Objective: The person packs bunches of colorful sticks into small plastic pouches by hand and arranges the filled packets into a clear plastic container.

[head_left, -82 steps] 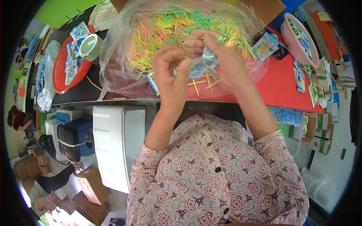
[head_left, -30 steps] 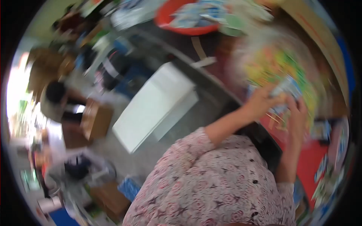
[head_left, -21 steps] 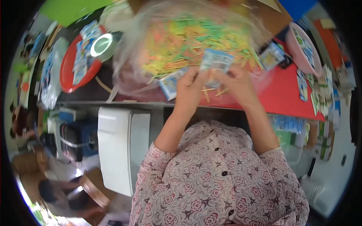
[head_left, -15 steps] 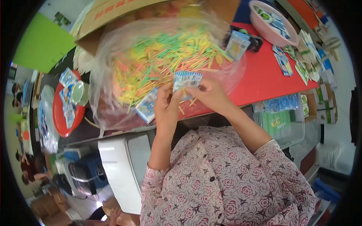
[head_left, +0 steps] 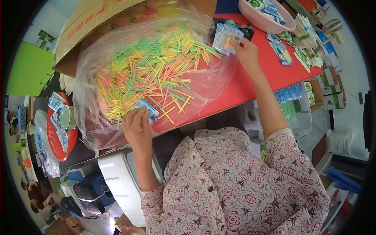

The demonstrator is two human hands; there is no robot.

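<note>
My right hand [head_left: 248,55] is stretched to the far side of the red tabletop, its fingers closed on the edge of a clear blue-and-white packet [head_left: 224,37] with some pink and yellow showing inside. That packet lies against a black device [head_left: 247,30]. Nearer the table's front edge, my left hand [head_left: 137,127] has its fingers curled on another small blue-and-white packet [head_left: 148,107], partly hidden under them. Beyond it a heap of thin yellow, green and pink sticks [head_left: 150,66] spreads over a clear plastic bag [head_left: 213,84].
A cardboard box [head_left: 92,29] stands behind the heap. On the left, a red basket [head_left: 51,135] holds packets and a green cup [head_left: 68,117]. A pink basin [head_left: 266,21] of packets is at the back right, near loose packets [head_left: 280,51]. Below is a clear bin [head_left: 303,117].
My hands, together on one packet before, are now apart. The right has gone out to the packet by the black device; the left has moved onto the packet near the front edge. The view shifted.
</note>
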